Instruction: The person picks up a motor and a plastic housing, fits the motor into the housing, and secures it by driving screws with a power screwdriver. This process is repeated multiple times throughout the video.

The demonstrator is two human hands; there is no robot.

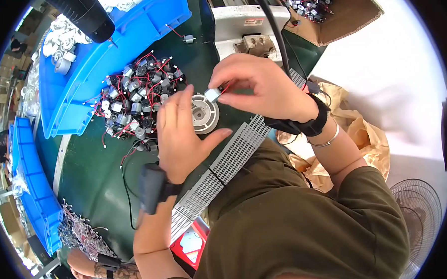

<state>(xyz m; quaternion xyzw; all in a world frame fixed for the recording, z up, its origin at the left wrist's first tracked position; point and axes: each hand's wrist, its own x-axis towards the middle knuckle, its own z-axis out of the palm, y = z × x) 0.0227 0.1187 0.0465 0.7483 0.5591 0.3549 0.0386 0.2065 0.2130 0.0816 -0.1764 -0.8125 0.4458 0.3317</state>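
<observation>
Between the fingertips of my right hand is a small silver motor with red wires, pinched just above the right rim of a round pale-grey plastic housing. That housing lies on the green table, its ribbed inside facing up. My left hand lies along the housing's left side, fingers stretched out and thumb spread below its lower edge. Whether the left fingers press on the rim is hard to make out. Close by on the left is a heap of small motors with red wires.
Blue bins with white plastic parts stand at the far left. Beyond my right hand sits a pale metal machine, beside a cardboard box of motors. A perforated grey strip edges the table. Another person's hands show lower left.
</observation>
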